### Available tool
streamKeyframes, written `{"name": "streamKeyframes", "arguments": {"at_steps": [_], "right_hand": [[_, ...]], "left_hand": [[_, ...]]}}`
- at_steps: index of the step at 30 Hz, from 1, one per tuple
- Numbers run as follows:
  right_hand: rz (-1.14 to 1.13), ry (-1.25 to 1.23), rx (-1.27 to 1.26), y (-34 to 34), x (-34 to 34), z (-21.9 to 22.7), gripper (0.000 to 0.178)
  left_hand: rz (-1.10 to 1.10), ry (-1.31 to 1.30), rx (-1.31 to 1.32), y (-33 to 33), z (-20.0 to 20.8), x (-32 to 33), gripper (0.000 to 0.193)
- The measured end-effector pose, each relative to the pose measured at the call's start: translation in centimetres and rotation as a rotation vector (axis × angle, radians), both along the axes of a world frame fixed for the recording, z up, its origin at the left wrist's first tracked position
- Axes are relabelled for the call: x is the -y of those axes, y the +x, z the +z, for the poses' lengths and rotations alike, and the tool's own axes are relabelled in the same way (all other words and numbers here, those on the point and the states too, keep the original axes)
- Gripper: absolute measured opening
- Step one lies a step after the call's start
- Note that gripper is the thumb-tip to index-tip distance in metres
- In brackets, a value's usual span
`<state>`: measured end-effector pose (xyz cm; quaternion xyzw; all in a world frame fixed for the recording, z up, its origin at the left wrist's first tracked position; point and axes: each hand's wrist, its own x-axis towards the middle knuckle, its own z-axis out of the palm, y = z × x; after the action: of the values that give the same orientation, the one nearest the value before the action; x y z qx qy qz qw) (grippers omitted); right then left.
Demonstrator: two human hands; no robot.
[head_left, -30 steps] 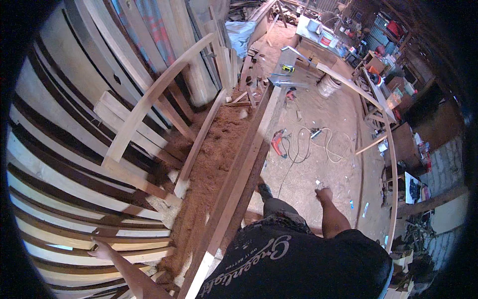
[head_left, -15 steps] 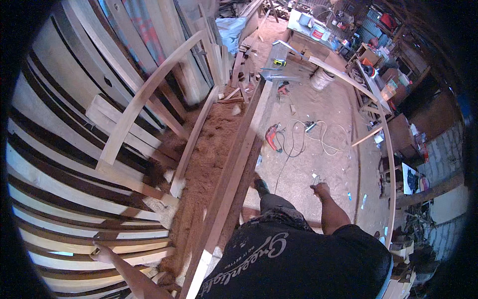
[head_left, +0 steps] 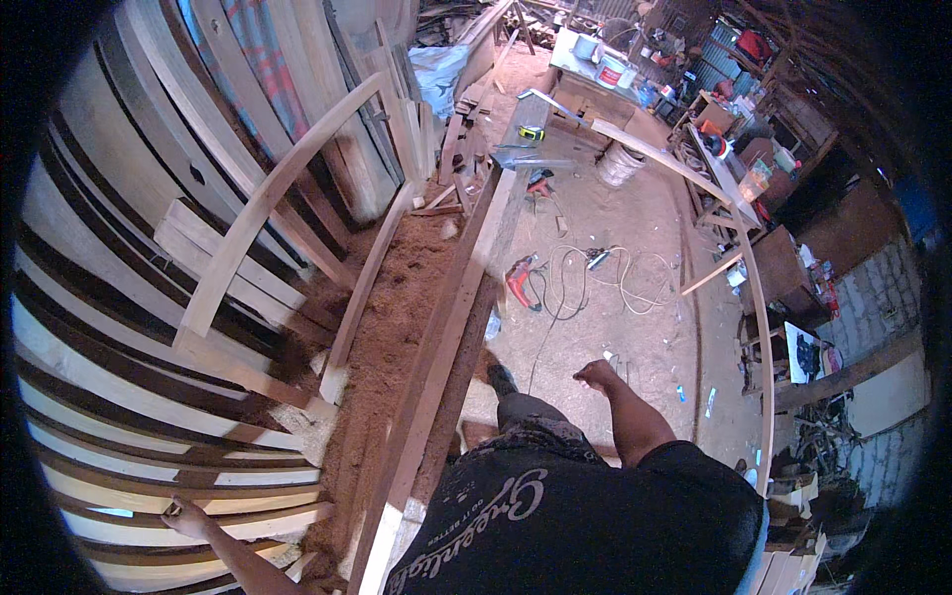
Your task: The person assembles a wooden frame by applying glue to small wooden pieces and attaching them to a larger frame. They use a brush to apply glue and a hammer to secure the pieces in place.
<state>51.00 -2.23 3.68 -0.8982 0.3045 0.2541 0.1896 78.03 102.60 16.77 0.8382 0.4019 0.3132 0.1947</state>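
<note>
My left hand (head_left: 188, 519) reaches out at the lower left, over a row of curved wooden boards (head_left: 233, 500). Its fingers are curled together; whatever they may hold is too small to make out. On the other side of a long wooden beam (head_left: 433, 407), my right hand (head_left: 597, 374) hangs above the floor. Its fingers are bent inward, and I cannot make out anything in them. The beam runs lengthwise between my two arms. A red power tool (head_left: 522, 283) with a cord lies on the floor beyond my right hand.
A curved wooden piece (head_left: 260, 203) stands against planks on the left. Brown sawdust (head_left: 397, 327) covers the ground beside the beam. Farther off are a second red tool (head_left: 540, 183), a yellow-black tape measure (head_left: 532, 133) and a white bucket (head_left: 615, 71). A long curved strip (head_left: 762, 327) bounds the right.
The whole view has shifted, so most things sit farther left in the picture. My right hand has moved a little left over the floor; my left hand has come slightly nearer.
</note>
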Motion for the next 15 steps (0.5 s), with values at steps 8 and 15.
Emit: {"name": "streamKeyframes", "arguments": {"at_steps": [8, 15], "right_hand": [[0.115, -0.145, -0.107, -1.6, -0.9, 0.6, 0.038], [0.659, -0.327, -0.199, -2.3, 0.1, -1.2, 0.030]], "left_hand": [[0.018, 0.094, 0.002, -0.2, 0.1, 0.8, 0.079], [0.049, 0.459, -0.034, -1.1, -1.4, 3.0, 0.100]]}}
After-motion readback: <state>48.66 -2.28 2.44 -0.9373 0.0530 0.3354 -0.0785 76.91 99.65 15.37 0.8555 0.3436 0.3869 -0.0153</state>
